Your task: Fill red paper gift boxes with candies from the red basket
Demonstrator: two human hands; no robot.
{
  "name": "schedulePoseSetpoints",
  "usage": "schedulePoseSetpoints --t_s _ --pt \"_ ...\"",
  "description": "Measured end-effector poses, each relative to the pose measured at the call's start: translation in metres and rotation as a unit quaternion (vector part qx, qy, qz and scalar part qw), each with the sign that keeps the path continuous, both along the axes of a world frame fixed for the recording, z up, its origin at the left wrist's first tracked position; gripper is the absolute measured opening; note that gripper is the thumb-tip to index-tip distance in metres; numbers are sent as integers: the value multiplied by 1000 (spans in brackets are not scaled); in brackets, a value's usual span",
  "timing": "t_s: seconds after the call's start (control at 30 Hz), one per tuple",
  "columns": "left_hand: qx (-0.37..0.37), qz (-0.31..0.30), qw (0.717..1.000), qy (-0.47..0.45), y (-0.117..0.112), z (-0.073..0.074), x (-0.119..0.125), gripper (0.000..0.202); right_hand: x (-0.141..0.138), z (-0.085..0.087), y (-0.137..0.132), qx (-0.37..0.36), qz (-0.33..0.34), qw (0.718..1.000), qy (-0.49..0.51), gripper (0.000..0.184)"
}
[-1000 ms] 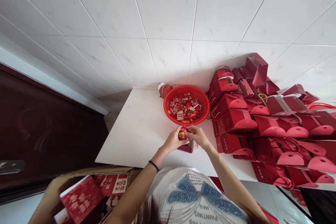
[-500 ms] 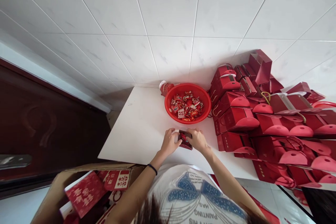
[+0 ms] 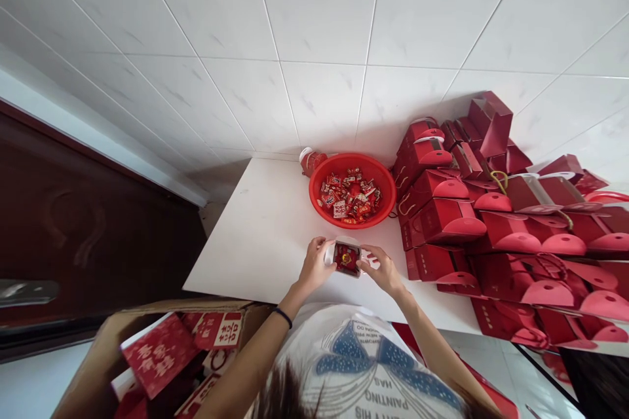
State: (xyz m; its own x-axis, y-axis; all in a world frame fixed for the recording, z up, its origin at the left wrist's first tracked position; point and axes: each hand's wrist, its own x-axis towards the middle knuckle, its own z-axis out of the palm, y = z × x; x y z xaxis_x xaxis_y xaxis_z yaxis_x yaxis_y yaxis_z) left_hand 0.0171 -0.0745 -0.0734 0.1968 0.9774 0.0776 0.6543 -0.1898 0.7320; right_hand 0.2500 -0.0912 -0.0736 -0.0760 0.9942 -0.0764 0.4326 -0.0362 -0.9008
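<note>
Near the table's front edge, a small red gift box point(image 3: 346, 258) is held with its top open. Red-wrapped pieces and something gold-coloured show inside it. My left hand point(image 3: 315, 264) grips the box's left side, beside a raised white flap. On the other side, my right hand point(image 3: 384, 270) holds the box's right edge between thumb and fingers. Just beyond the box stands a round red plastic basket point(image 3: 317, 209), with many wrapped candies point(image 3: 339, 209) in it.
Stacked red gift boxes point(image 3: 447, 222) fill the right part of the white table point(image 3: 265, 229). A red container with a white lid point(image 3: 310, 161) stands behind the basket. An open cardboard carton point(image 3: 88, 360) with red printed packaging point(image 3: 160, 357) sits at lower left. Tiled wall point(image 3: 324, 91) closes the back.
The box has turned and its opening now faces up more, showing the contents. My right hand's fingers have moved from over the opening to the right edge.
</note>
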Motion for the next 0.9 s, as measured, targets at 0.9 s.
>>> schedulePoseSetpoints --t_s 0.9 --pt "7 -108 994 -22 27 -10 22 38 -11 -23 5 -82 -135 987 42 41"
